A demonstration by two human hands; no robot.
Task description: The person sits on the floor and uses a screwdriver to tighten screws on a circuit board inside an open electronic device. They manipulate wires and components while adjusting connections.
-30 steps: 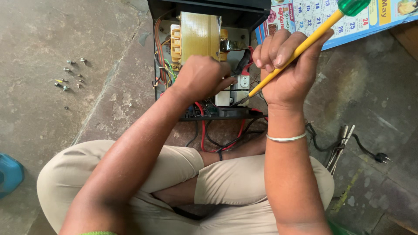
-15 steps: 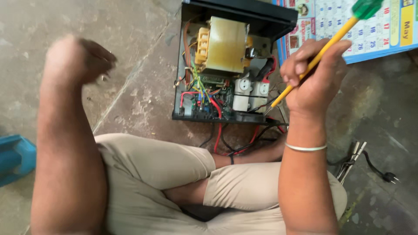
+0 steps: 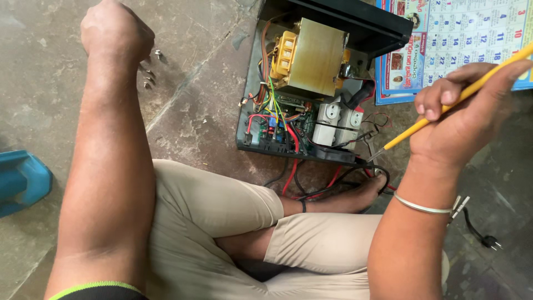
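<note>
Right hand (image 3: 463, 119): fingers curled around a yellow-shafted screwdriver (image 3: 444, 114), thumb and forefinger pinching the shaft partway along. Its metal tip points down-left and hangs just off the right edge of the open black metal electrical unit (image 3: 311, 89), near the front corner; cannot tell if it touches anything. Thin silver bangle (image 3: 425, 206) sits at that wrist.

Left hand (image 3: 116, 30): closed into a loose fist, back of hand toward the camera, held over the grey concrete floor (image 3: 189, 83) well left of the unit. Whether anything is inside the fist is hidden. Small metal screws (image 3: 150, 75) lie scattered on the floor just below and right of the fist.

Unit lies on the floor ahead of the crossed legs in beige trousers (image 3: 222, 222). Inside: a large brass-coloured block transformer (image 3: 316, 55) at the back, two white relay-like blocks (image 3: 338, 125) in front of it, and a green circuit board with red, green and black wires (image 3: 277, 125) at front left. Red and black cables trail out toward a bare foot (image 3: 355, 197).

A printed wall calendar sheet (image 3: 461, 39) lies flat beside the unit, far right. Black power plug (image 3: 488, 241) on the floor at right. Blue plastic object (image 3: 22, 180) at the left edge.
</note>
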